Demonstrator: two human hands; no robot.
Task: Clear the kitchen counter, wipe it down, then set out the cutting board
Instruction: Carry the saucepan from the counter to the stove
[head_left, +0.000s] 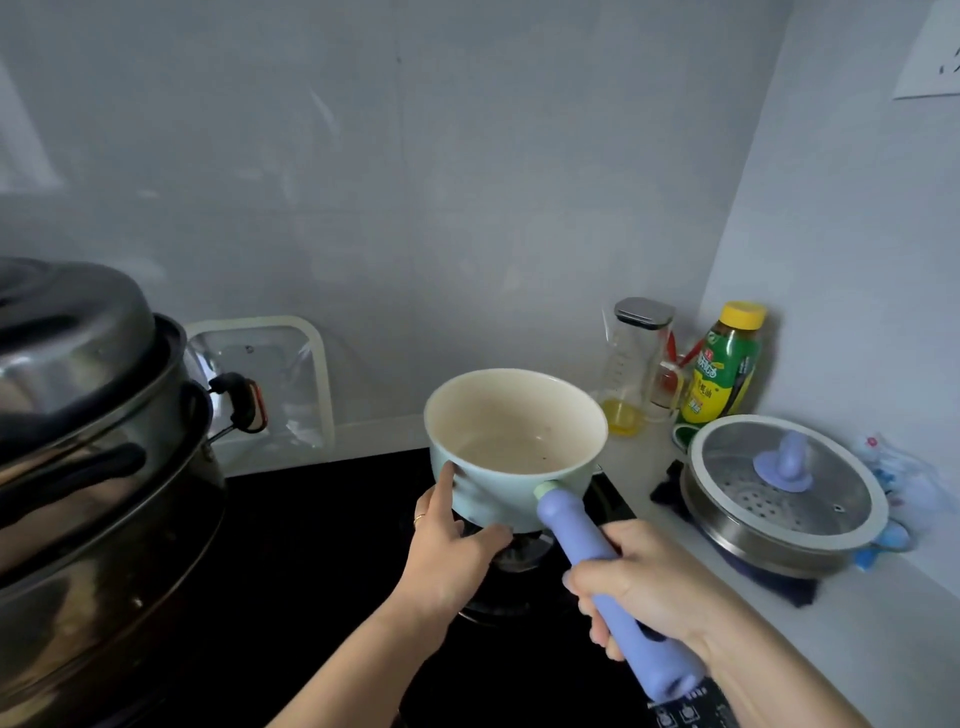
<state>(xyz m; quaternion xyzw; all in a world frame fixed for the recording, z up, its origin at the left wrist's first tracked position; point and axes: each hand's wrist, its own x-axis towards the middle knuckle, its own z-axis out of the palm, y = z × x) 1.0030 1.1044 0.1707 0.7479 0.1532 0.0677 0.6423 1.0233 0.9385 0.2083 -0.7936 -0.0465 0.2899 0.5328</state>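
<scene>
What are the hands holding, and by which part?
Right hand grips the pale green saucepan by its purple handle. Left hand steadies the pan's side wall with straight fingers, not gripping.

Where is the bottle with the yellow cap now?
In the head view the yellow-capped bottle stands upright in the far right corner of the counter, just right of the glass oil jug and behind the glass-lidded steamer pan.

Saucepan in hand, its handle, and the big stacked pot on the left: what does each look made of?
The saucepan is likely enamelled or ceramic-coated metal: smooth mint outside, glossy cream inside. Its handle is probably silicone or soft-touch plastic: matte lavender, no glare. The stacked pot looks like polished stainless steel: mirror-like reflections and bright highlights.
</scene>
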